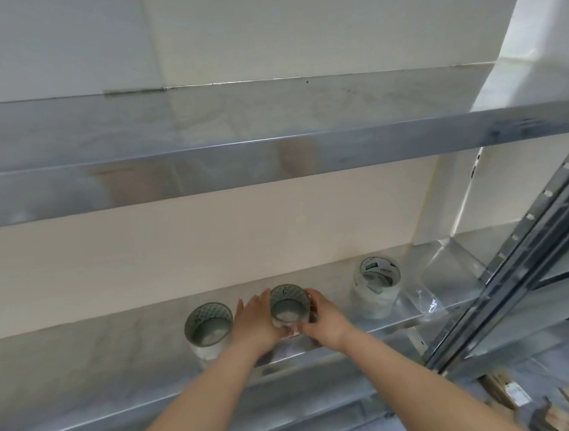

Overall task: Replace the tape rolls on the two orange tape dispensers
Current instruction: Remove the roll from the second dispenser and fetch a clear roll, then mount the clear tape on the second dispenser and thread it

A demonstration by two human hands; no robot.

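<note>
Left hand (pixel 255 322) and right hand (pixel 323 318) both curling closed around middle tape stack (pixel 289 306), standing on lower metal shelf (pixel 82 363), left stack (pixel 209 328) just beside, wrapped stack (pixel 377 288) resting apart at right

Both bare forearms extend forward and upward from the lower edge of the view, converging toward the centre. The left hand (pixel 256 324) is cupped, palm facing right, fingers pointing up and away, thumb side uppermost. The right hand (pixel 323 318) mirrors it, palm facing left, fingers curled inward. The two hands stand close together, clasping a tape roll (pixel 289 306) between them from opposite sides. Both wrists are nearly straight.
</note>
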